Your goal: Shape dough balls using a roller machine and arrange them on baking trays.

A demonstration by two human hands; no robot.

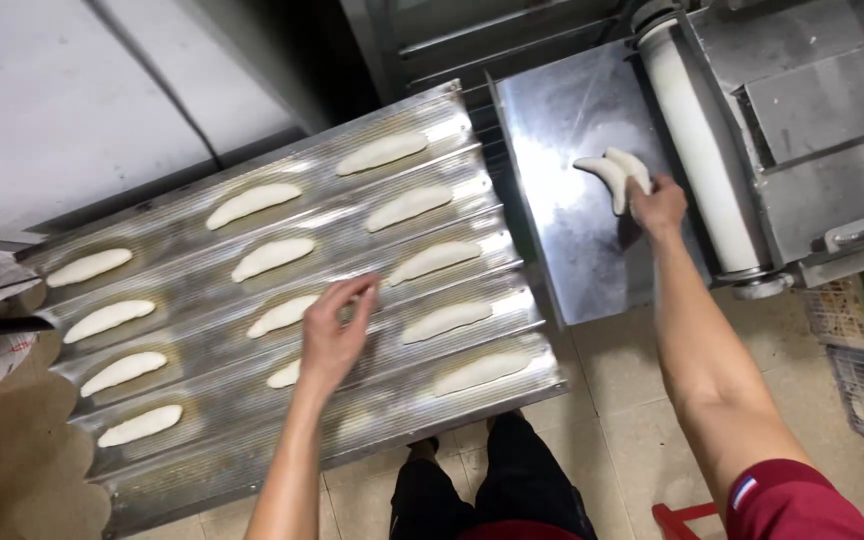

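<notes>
On the steel chute (572,250) beside the roller (697,150), the right hand (657,205) pinches two curved dough pieces (614,172), long axes running away from the person. The left hand (332,335), fingers loosely spread, touches a dough piece (282,315) lying crosswise on the corrugated tray (252,440).

- One view only, from a camera worn on the person's head; there is no second view to share the scene with.
- It looks steeply down past the person's own forearms, dark trousers and the tiled floor (612,400).
- It sits close, at arm's reach above the corrugated baking tray (252,420) on the left and the steel chute (572,260) of a dough machine on the right.
- Both hands fall within the frame.
</notes>
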